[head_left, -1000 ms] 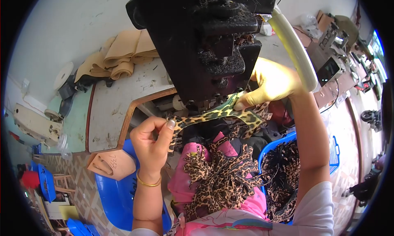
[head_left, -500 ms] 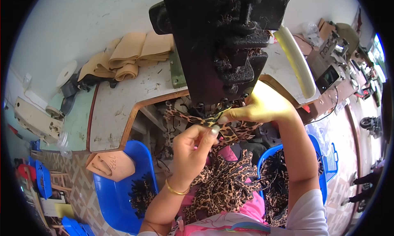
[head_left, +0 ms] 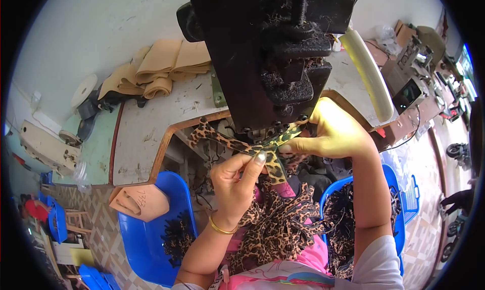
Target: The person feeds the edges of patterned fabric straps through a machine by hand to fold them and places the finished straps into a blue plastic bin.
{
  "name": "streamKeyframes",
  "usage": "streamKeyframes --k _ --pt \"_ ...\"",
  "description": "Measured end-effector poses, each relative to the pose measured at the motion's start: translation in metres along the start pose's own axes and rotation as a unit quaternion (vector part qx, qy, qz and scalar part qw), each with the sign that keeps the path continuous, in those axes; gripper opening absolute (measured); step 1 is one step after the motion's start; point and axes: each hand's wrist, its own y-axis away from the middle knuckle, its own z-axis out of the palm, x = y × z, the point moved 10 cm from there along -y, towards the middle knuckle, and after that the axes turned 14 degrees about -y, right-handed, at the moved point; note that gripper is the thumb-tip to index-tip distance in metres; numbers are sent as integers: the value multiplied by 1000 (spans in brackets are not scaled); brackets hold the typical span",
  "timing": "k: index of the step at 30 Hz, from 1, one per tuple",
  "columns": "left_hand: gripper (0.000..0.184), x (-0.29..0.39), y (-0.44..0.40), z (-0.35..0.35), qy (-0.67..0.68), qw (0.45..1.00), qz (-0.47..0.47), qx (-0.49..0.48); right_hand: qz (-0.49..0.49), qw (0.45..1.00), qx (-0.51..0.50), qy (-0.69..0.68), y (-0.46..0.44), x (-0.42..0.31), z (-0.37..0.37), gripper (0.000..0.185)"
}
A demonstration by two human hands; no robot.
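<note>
A leopard-print strap piece [head_left: 230, 142] with branching arms stretches below the head of a black machine [head_left: 262, 63]. My left hand [head_left: 236, 181] pinches its near edge between thumb and fingers. To the right, my right hand [head_left: 331, 133] grips the same piece close under the machine head, thumb pressed on top. One arm of the piece reaches out to the left, and another hangs down between my hands. On my lap lies a pile of leopard-print pieces [head_left: 273, 227]. The machine head hides part of the contact area.
A blue chair-like bin [head_left: 146, 254] stands left with dark pieces and a marked tan packet [head_left: 139, 202]; another blue bin [head_left: 396, 189] at right holds leopard pieces. Tan folded sheets [head_left: 159, 63] lie on the worktable [head_left: 136, 138]. A pale curved handle [head_left: 371, 80] hangs beside the machine.
The strap piece has turned and spread, so its left arm extends further out and its lower arm shows more. Both hands keep hold of it, with small shifts.
</note>
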Motion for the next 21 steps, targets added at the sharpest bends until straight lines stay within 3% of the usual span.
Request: streamKeyframes --k 3,6,12,13,18,21 --pt "19 -1 5 14 62 998 -30 8 78 996 -36 -33 1 1 -5 23" --pt "19 1 6 13 66 997 -37 24 121 988 -12 -94 1 7 -6 21" --pt "18 6 3 -3 38 998 -5 48 44 995 41 -83 0 1 -3 19" --pt "29 4 2 -7 13 997 -20 72 55 993 49 -97 1 2 -1 20" --pt "28 3 5 -17 -12 996 -9 90 138 985 85 -49 7 -10 3 18" --pt "23 0 12 -24 -22 996 -4 90 45 988 148 -13 12 -14 8 20"
